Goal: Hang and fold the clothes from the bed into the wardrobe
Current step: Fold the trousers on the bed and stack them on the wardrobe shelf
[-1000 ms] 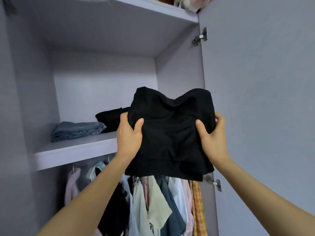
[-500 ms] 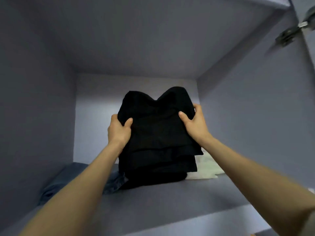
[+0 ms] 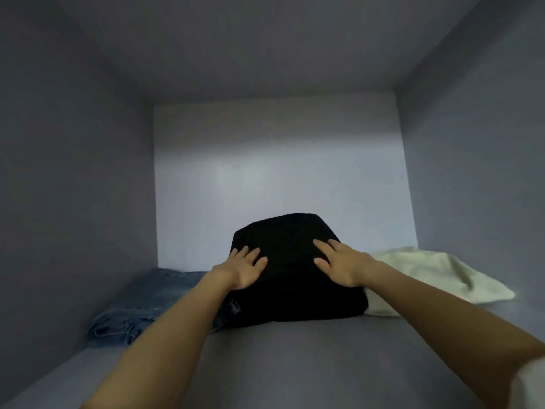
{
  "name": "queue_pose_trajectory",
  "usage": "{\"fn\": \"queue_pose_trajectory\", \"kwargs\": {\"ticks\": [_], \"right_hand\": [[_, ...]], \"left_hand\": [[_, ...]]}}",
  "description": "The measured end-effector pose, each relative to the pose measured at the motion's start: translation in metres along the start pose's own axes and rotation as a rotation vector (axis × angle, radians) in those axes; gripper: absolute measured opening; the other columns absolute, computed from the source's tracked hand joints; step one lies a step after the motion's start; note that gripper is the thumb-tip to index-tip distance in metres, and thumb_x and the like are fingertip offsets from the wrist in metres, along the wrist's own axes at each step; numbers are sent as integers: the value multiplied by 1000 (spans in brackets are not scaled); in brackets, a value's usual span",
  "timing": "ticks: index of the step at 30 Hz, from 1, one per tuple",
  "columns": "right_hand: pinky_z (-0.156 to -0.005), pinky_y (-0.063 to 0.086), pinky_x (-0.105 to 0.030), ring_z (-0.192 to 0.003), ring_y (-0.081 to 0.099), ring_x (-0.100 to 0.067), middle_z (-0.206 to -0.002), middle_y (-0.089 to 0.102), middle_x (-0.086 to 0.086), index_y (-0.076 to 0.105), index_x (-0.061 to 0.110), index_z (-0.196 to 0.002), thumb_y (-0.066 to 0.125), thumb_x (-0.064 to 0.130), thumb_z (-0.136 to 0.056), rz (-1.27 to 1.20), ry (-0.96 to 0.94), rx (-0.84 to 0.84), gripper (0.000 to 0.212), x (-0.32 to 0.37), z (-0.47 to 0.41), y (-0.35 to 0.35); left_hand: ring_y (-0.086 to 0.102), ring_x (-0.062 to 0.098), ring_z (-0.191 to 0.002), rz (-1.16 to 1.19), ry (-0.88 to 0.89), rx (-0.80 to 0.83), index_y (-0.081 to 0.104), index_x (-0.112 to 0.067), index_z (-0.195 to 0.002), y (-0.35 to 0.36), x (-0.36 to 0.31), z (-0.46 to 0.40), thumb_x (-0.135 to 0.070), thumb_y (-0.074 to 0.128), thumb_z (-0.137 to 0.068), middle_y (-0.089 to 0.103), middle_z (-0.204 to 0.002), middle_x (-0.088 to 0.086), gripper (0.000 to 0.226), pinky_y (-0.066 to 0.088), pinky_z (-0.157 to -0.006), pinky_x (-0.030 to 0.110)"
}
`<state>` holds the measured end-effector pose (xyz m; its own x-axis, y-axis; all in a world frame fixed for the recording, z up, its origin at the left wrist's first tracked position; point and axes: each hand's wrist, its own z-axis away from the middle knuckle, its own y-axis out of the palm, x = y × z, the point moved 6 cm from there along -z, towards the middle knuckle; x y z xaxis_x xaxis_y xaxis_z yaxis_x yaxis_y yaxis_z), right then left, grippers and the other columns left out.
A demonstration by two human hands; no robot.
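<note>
Both hands lie flat on the folded black garment (image 3: 295,278), which sits on the wardrobe shelf (image 3: 324,355) between blue jeans (image 3: 141,305) and a pale cloth (image 3: 436,276). The left hand (image 3: 244,268) and right hand (image 3: 343,262) press its top with fingers straight and spread, gripping nothing.

One black folded stack (image 3: 295,276) (layers indistinct), one pair of jeans (image 3: 138,308), one cream garment (image 3: 436,276), two hands

grey-lilac back wall (image 3: 280,178), side walls, ceiling panel (image 3: 265,39); nothing else.
</note>
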<state>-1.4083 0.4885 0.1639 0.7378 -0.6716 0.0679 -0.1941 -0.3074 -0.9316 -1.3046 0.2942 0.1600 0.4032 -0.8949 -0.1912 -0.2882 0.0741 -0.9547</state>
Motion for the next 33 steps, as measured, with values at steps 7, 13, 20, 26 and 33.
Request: {"fn": "queue_pose_trajectory", "kwargs": {"ticks": [7, 13, 20, 26, 33], "right_hand": [[-117, 17, -41, -144, 12, -28, -158, 1, -8, -6, 14, -150, 31, 42, -100, -125, -20, 53, 69, -31, 53, 6], [-111, 29, -36, -135, 33, -25, -150, 33, -8, 35, 12, -143, 40, 28, -99, -375, -269, -200, 48, 14, 134, -19], [-91, 35, -22, -109, 55, -23, -114, 62, -8, 63, 6, -114, 47, 9, -94, -720, -499, -375, 25, 83, 257, -12], [-89, 41, -22, -96, 55, -11, -101, 61, 4, 65, 6, -106, 44, 13, -89, -976, -651, -249, 28, 164, 385, 66], [-91, 49, -37, -97, 65, -19, -102, 70, 1, 67, 12, -104, 52, 10, -93, -933, -801, 467, 19, 309, 550, 184]], "left_hand": [[2, 27, -146, -79, -133, -64, -4, -27, -151, 2, -19, 71, -54, 20, -98, -5, -159, 5, 64, 11, -117, 51], [21, 26, -142, -34, -129, -398, 25, -25, -147, 2, -62, 177, -37, 46, -95, 18, -156, 2, 58, 22, -112, 53], [31, 23, -136, -19, -295, -567, 37, -23, -142, 31, -43, 349, -30, 45, -95, 32, -150, 1, 49, 24, -111, 40], [44, 25, -125, 61, -527, -604, 48, -19, -135, 100, 4, 529, -25, 50, -93, 47, -138, 1, 43, 35, -101, 37], [50, 21, -122, 189, -921, -436, 54, -17, -129, 199, 57, 760, -27, 49, -95, 52, -133, 1, 36, 39, -101, 33]]}}
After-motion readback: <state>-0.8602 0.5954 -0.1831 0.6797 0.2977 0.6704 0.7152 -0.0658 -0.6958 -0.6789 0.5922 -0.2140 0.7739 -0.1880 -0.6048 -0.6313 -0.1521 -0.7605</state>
